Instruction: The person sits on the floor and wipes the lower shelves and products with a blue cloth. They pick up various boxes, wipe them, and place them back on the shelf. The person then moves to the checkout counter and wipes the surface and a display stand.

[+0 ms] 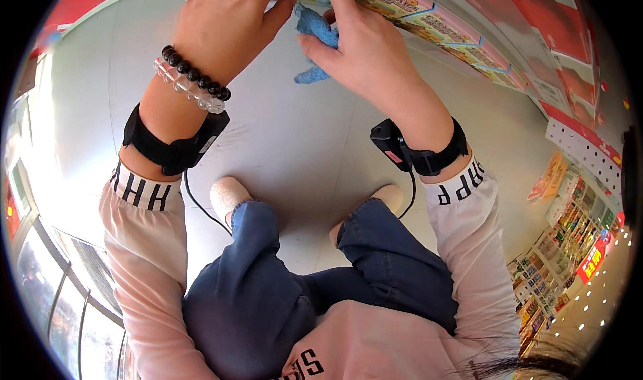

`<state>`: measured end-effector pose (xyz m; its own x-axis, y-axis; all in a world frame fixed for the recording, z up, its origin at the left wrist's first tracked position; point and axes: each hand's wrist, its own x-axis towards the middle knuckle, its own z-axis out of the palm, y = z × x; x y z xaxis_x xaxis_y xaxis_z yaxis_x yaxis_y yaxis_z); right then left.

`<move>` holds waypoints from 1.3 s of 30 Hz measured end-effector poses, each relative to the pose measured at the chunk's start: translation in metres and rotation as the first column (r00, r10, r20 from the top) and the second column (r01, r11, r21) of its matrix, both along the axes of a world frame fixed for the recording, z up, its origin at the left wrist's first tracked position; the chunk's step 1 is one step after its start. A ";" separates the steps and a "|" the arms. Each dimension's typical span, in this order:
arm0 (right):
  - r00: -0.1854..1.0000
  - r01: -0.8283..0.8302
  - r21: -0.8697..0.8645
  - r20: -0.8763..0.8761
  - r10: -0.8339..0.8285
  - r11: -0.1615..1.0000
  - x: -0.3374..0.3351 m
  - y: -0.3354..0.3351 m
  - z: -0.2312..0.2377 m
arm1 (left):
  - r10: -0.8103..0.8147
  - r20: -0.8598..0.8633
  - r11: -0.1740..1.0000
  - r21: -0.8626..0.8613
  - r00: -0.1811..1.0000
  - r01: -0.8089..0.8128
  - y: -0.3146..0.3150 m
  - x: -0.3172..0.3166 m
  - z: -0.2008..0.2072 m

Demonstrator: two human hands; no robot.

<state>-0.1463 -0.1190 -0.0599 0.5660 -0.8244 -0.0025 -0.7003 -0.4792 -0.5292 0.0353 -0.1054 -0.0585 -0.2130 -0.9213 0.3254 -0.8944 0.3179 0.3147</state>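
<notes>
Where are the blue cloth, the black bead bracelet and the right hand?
Blue cloth (317,27), head view: on its bunched upper part.
Black bead bracelet (193,74), head view: on a bead midway along the visible row.
Right hand (372,53), head view: on the back of the hand.

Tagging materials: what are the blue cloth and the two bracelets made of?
Blue cloth: matte, probably textile; fuzzy surface, limp folds.
Black bracelet: glossy beads with sharp highlights, stone or plastic.
Clear bracelet: see-through, shiny beads, glass or plastic.

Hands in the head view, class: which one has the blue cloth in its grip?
The right hand: its thumb lies against the blue cloth. The left hand wears beaded bracelets at its wrist.
</notes>
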 end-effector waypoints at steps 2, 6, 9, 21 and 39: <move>1.000 -0.004 0.026 -0.017 0.005 1.000 0.000 0.000 0.000 | 0.013 0.021 0.992 0.123 1.000 -0.016 -0.006 -0.005 0.003; 0.999 -0.037 0.135 0.029 0.033 0.990 -0.005 0.008 0.002 | -0.049 -0.038 0.998 0.030 0.998 0.051 -0.009 -0.006 0.002; 0.997 -0.029 0.212 0.075 0.013 0.977 -0.014 0.013 0.002 | -0.063 -0.012 0.995 -0.075 0.998 0.062 -0.001 -0.012 0.012; 1.000 -0.005 -0.209 -0.025 0.000 0.978 -0.018 0.026 -0.023 | 0.048 0.008 0.983 0.175 0.999 -0.049 -0.004 -0.010 0.012; 0.906 -0.162 0.579 0.407 -0.111 0.799 -0.075 0.068 0.000 | -0.028 0.107 0.959 -0.278 0.994 0.057 0.028 0.010 -0.019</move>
<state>-0.2209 -0.0513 -0.0601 0.6478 -0.7200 -0.2488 -0.3507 0.0081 -0.9365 0.0456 -0.0773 -0.0774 -0.2950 -0.7857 0.5437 -0.9005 0.4188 0.1166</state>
